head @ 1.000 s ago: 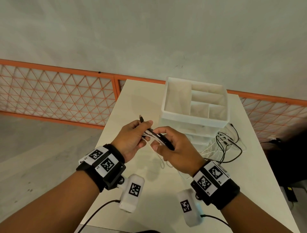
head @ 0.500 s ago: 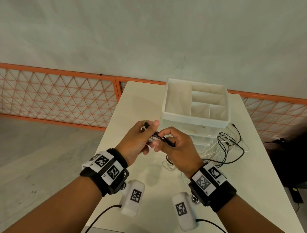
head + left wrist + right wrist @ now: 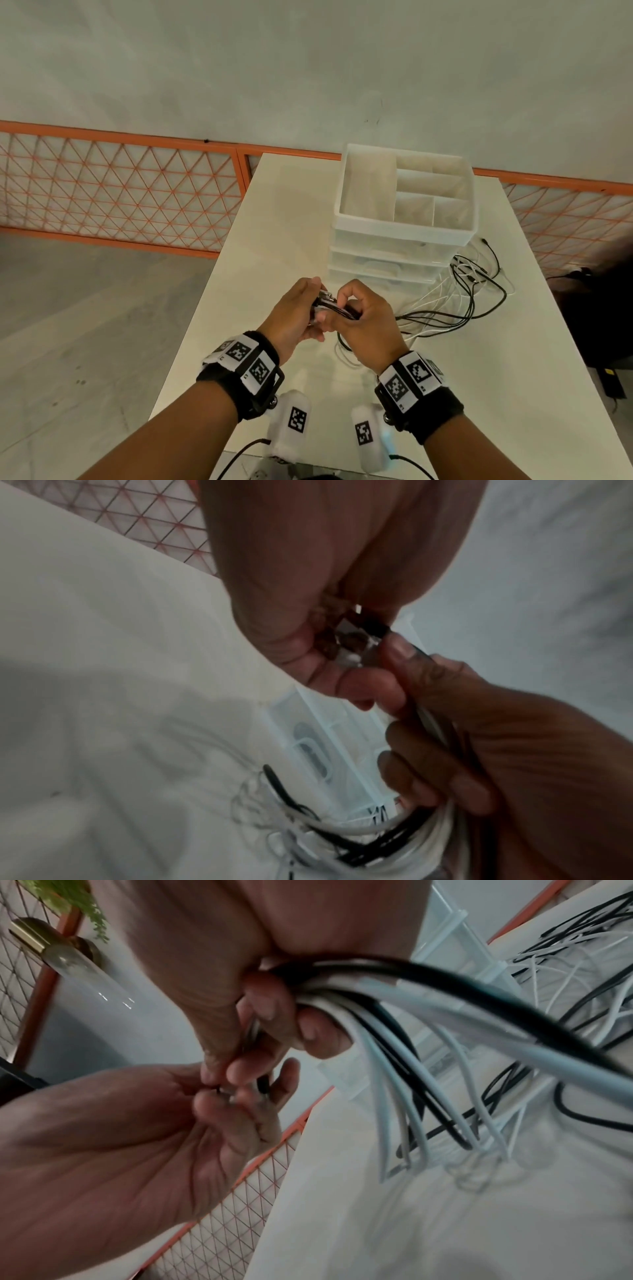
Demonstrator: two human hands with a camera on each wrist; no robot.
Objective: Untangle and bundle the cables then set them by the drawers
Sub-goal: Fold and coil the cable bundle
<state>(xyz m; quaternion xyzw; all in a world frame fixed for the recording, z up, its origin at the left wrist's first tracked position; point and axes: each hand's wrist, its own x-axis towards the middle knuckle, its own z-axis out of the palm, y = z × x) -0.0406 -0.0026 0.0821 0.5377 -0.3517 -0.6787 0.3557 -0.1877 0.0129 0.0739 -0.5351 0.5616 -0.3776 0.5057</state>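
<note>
Both hands meet just in front of the drawer unit (image 3: 404, 236), above the surface (image 3: 274, 240). Right hand (image 3: 363, 318) has its fingers curled round a gathered run of black and white cables (image 3: 377, 1010), while its thumb and forefinger pinch near the plug ends. Left hand (image 3: 294, 311) pinches those same plug ends (image 3: 325, 297) from the other side, fingertips nearly touching the right hand's.

From the right hand, the held run points toward the left hand, roughly parallel to the front of the drawer unit. The slack leaves the right hand's far side and trails down to a loose tangle (image 3: 469, 291) on the surface, just right of the drawer unit's front corner. The right hand is the nearer one to that tangle, so drawing more length in probably falls to it, with the left hand likely anchoring the ends. Bundling looks barely begun; most of the cable is unsorted.
</note>
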